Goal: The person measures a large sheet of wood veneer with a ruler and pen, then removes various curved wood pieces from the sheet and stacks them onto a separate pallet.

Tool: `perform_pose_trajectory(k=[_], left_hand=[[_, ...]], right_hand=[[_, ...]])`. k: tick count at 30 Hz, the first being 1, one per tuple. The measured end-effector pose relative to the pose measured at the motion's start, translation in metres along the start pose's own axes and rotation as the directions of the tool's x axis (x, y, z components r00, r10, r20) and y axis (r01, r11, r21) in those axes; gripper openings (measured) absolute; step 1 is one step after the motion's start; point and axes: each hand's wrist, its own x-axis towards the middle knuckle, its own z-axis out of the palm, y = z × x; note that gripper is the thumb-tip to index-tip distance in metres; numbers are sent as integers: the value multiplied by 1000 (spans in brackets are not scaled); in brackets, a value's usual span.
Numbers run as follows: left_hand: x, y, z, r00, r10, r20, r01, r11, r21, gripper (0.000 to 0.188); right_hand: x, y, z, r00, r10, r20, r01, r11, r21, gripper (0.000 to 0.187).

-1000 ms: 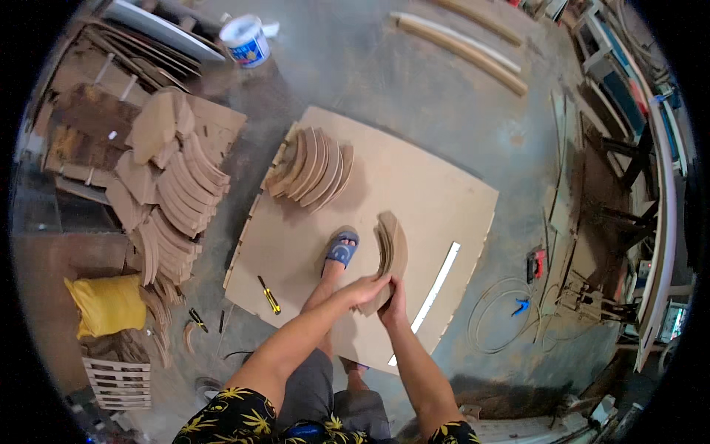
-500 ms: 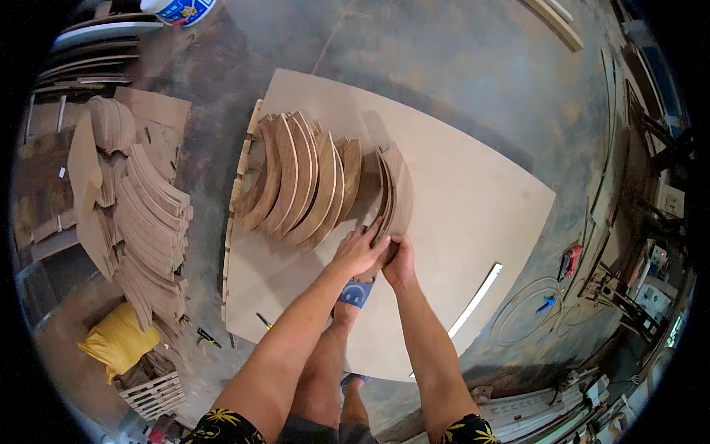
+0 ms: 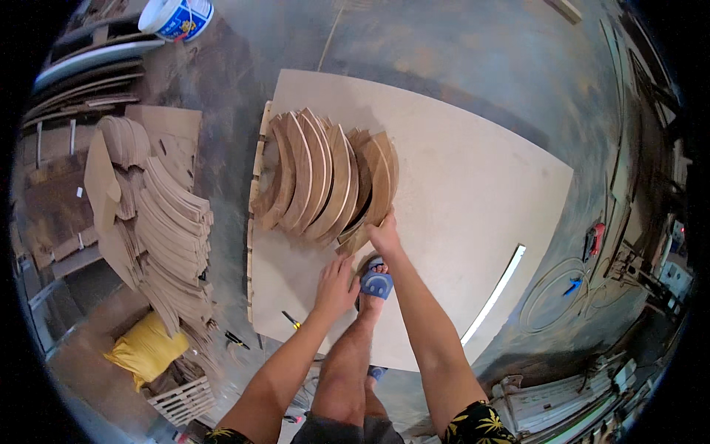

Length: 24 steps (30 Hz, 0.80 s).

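Observation:
Several curved wooden pieces (image 3: pixel 316 174) lean against one another in a row on a large pale board (image 3: pixel 473 200). At the right end of the row, my right hand (image 3: pixel 385 235) grips the near end of a curved wooden piece (image 3: pixel 384 176), which leans close against the others. Its fingers are partly hidden by the wood. My left hand (image 3: pixel 338 283) is open just below the near ends of the row, fingers stretched toward the wood and holding nothing. My foot in a blue slipper (image 3: pixel 378 284) stands on the board between my forearms.
Left of the board are stacked curved wooden blanks (image 3: pixel 174 237) and a yellow sack (image 3: pixel 150 346). A white metal strip (image 3: pixel 494 294) and a yellow-black tool (image 3: pixel 291 320) lie on the board. A coiled hose (image 3: pixel 543 300) is at right, a bucket (image 3: pixel 177 18) far left.
The curved piece on the right has moved left, up against the row. My left hand has let go of it and drawn back toward me; my right hand still holds its near end.

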Motion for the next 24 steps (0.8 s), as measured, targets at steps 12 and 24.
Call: perform_pose_trajectory(k=[12, 24], left_hand=[[-188, -75, 16, 815, -522, 253, 565, 813, -143, 55], [-335, -177, -13, 862, -443, 247, 412, 895, 168, 56]], right_hand=[[-145, 104, -32, 993, -48, -110, 53, 998, 43, 68], [-554, 372, -188, 843, 332, -424, -456, 858, -234, 51]])
